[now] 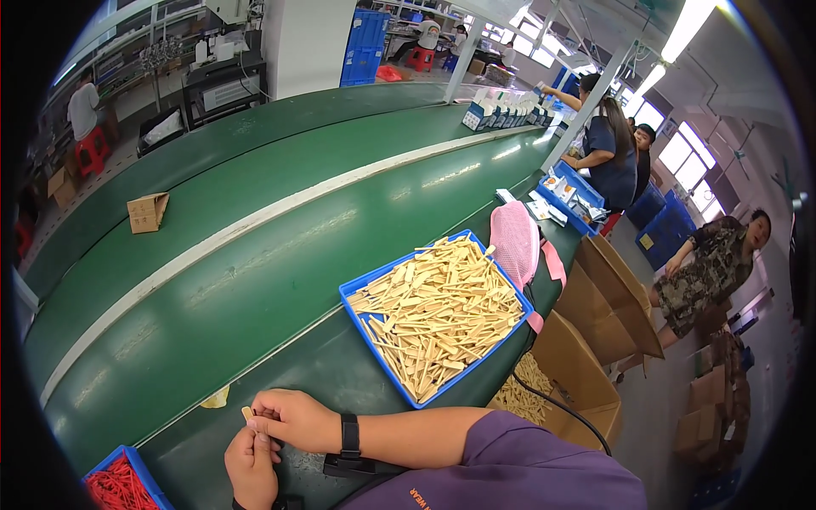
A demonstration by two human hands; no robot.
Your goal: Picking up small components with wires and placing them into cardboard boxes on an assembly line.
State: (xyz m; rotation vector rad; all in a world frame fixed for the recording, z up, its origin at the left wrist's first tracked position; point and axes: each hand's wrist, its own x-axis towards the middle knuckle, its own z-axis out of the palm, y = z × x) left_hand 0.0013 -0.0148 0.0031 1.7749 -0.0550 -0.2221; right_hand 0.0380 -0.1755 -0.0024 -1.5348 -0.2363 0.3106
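Note:
My right hand (296, 418) and my left hand (252, 469) meet at the front edge of the green conveyor table, fingers closed together. Between their fingertips the pale flat end of a small wooden stick (247, 413) shows; fingers hide the rest. To the right of my hands a blue tray (371, 366) lies heaped with wooden paddle sticks (438, 310) of the same pale colour. At lower left, close to my left hand, stands a blue bin (150, 481) holding thin red pieces (121, 486), too small to make out exactly.
A pink mesh bag (515, 242) lies beyond the tray. Open cardboard boxes (586, 374), one with more sticks, stand at right with a black cable (565, 406) nearby. A small carton (148, 212) sits on the belt (280, 255). People (608, 149) work farther off.

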